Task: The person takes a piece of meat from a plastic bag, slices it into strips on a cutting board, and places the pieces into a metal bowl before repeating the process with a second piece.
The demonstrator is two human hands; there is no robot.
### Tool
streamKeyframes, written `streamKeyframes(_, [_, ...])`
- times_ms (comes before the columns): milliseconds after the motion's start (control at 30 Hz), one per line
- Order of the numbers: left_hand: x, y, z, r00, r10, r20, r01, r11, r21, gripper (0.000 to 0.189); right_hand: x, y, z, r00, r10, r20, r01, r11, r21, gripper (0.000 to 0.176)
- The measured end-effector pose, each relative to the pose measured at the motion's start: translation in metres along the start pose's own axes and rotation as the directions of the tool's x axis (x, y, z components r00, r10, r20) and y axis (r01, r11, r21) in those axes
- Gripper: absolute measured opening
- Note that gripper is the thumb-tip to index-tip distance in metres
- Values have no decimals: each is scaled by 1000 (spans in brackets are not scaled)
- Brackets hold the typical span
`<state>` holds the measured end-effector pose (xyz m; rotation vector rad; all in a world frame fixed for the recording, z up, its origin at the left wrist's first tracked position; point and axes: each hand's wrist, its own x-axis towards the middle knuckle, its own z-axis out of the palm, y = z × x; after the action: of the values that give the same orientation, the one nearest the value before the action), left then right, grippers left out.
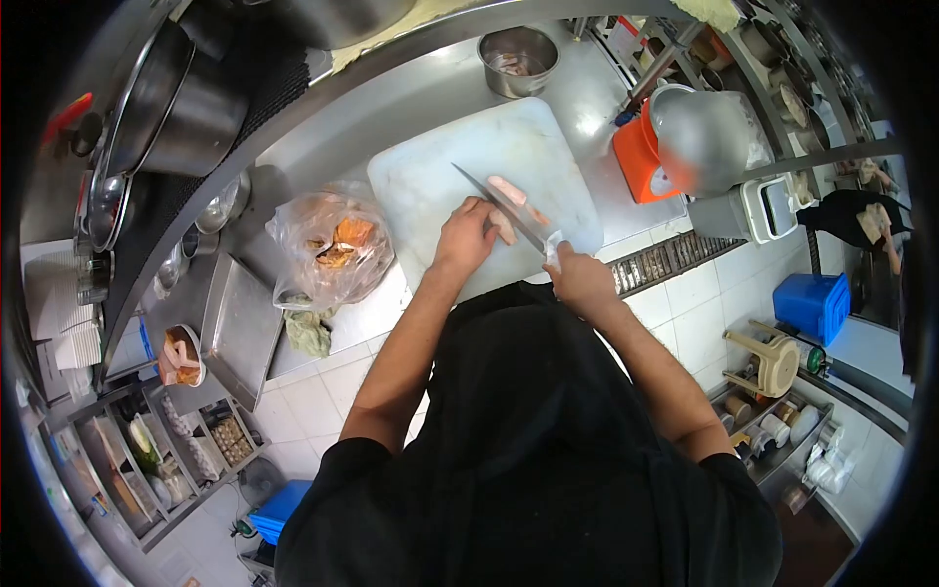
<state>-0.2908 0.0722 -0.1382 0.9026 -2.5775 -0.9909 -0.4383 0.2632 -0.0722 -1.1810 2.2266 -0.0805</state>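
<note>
On the white cutting board [430, 166], my right hand [585, 286] is closed around the handle of a long kitchen knife [501, 203]; something white is wrapped at the handle. The blade points away to the upper left. My left hand [464, 236] has its fingers curled against a piece of pale pink meat [503, 227] on the near side of the blade. Another pale pink piece of meat [506, 190] lies just beyond the blade. My left fingertips are partly hidden, close to the blade.
Left of the board is a clear plastic bag [333, 249] with orange-brown food, and a crumpled greenish cloth [308, 334]. A steel pot [518, 64] with pieces inside stands behind the board. An orange scale [641, 161] bearing a bowl is at right. A person [861, 220] stands far right.
</note>
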Motion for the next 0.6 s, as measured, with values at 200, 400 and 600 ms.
streamKeyframes(200, [5, -1, -2, 999, -21, 41, 19, 999, 36, 29, 1, -9, -7, 999, -41, 16, 42, 996, -82, 40])
streamKeyframes(400, [6, -5, -1, 998, 10, 58, -13, 998, 57, 29, 12, -12, 13, 999, -28, 22, 29, 999, -40, 42])
streamKeyframes(600, [4, -10, 3, 999, 41, 20, -42, 997, 57, 27, 58, -28, 9, 990, -131, -52, 132, 991, 31, 41])
